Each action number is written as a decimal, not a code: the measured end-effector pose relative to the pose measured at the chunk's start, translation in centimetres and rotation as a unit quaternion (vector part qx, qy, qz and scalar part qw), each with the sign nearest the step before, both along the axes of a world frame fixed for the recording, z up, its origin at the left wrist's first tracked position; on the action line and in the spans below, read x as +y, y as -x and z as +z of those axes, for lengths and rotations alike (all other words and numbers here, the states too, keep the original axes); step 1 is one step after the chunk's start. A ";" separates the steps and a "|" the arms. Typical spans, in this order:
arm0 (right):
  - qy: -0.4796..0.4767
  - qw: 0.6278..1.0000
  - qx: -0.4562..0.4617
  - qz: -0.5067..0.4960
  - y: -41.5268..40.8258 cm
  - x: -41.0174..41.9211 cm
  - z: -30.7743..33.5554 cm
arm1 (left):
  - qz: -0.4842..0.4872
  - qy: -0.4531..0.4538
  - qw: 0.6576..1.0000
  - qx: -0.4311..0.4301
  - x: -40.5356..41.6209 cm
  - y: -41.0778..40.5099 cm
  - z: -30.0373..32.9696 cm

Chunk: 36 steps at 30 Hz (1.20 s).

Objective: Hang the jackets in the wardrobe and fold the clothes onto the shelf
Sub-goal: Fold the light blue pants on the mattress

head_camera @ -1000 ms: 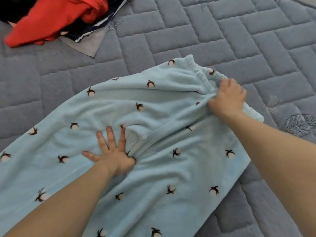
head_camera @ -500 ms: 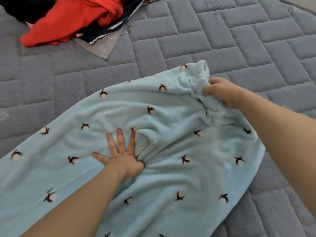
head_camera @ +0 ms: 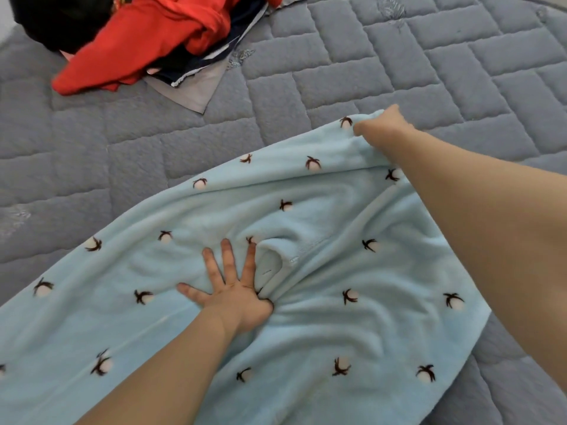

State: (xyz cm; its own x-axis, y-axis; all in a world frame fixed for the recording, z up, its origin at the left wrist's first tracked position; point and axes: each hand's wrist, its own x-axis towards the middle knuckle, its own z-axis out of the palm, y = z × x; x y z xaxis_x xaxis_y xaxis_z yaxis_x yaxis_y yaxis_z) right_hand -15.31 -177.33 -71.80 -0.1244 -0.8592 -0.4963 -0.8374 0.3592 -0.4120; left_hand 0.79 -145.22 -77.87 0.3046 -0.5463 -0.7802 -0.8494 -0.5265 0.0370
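Light blue fleece trousers (head_camera: 322, 317) with small dark-and-white motifs lie spread across a grey quilted bed. My left hand (head_camera: 231, 289) presses flat on the fabric near the crotch seam, fingers spread, thumb tucked into a crease. My right hand (head_camera: 383, 127) is at the far upper edge of the trousers, closed on the waistband, which is folded over toward the far side. The fingers of that hand are hidden behind the fabric and the wrist.
A heap of clothes sits at the top left: a red garment (head_camera: 147, 41), a black one (head_camera: 58, 19), and a dark navy piece with a grey panel (head_camera: 196, 84). The grey quilted bed cover (head_camera: 429, 56) stretches to the right and back.
My right hand has carried the waistband up and away across the trousers, so the waist now lies folded over. My left hand has stayed pressed in the same spot.
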 end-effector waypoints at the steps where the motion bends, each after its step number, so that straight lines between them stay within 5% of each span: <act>1: -0.008 0.999 0.044 0.009 -0.1 -0.2 -0.1 | -0.002 0.003 1.000 0.000 0.0 -0.1 -0.1; 5: -0.035 0.997 0.009 0.069 0.0 0.6 -0.3 | -0.001 0.019 1.000 0.000 0.1 -0.4 -0.6; 10: 0.074 0.972 0.156 0.163 0.0 3.2 2.9 | -0.005 0.029 1.000 0.005 0.1 -0.4 -0.6; 16: 0.347 0.834 0.241 0.355 3.8 10.2 8.4 | -0.002 0.021 0.998 0.059 0.1 -1.6 1.9; 18: 0.342 0.842 0.235 0.345 5.9 11.8 9.4 | 0.029 0.181 0.983 0.020 0.2 -2.7 3.8; 21: 0.303 0.878 0.227 0.293 9.1 13.3 9.6 | 0.078 0.404 0.903 -0.120 -0.5 -6.4 5.2; 25: 0.232 0.918 0.247 0.208 13.9 15.3 8.0 | -0.009 0.149 0.975 -0.163 -3.1 -10.9 7.0; 27: 0.175 0.940 0.249 0.155 15.7 16.2 6.8 | -0.104 0.127 0.978 -0.129 -3.4 -9.8 9.5; 30: 0.073 0.987 0.082 -0.121 16.0 16.6 5.9 | -0.266 0.238 0.922 -0.150 -0.1 -4.1 12.5; 31: 0.045 0.958 -0.057 -0.276 15.7 16.6 6.0 | -0.310 0.254 0.906 -0.139 2.0 -1.3 12.7; 33: 0.000 0.790 -0.344 -0.507 15.5 16.7 5.7 | -0.348 0.212 0.912 -0.057 7.5 5.0 12.3; 36: 0.008 0.700 -0.504 -0.506 15.4 17.7 4.5 | -0.407 0.134 0.902 0.045 13.9 13.0 10.3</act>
